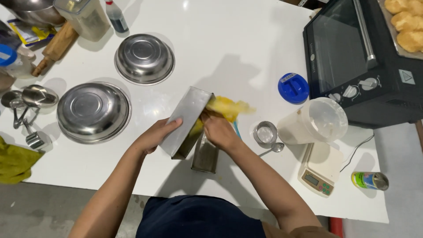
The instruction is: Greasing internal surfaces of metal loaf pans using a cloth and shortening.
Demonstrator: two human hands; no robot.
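Mid-step here: greasing or wiping out a loaf tin, by the look of it. Tin tipped up on its long edge over the white bench, open side facing right, with the left hand clamped on the outer wall, fingers wrapped round the near edge and thumb hidden behind. Right hand pushed into the mouth of the tin, fingers closed on a crumpled yellow wad, maybe a buttered paper or cloth, hard to tell since it's blurred. Part of the yellow stuff sticking out above the knuckles, part down inside against the tin's inner wall. Fingertips themselves buried in the tin, so no way to see exactly how the pinch sits.

Second loaf tin lying flat just below, touching or nearly touching the tilted one, partly under the right wrist.

Probably calls for working the wad along the remaining inside walls and corners next, keeping the tin steady on its edge with the left grip so it doesn't slip on the smooth top.

Around it: two upturned steel bowls to the left, small round steel cup and spoon to the right, kitchen scale with a clear jug, blue lid, black countertop oven.
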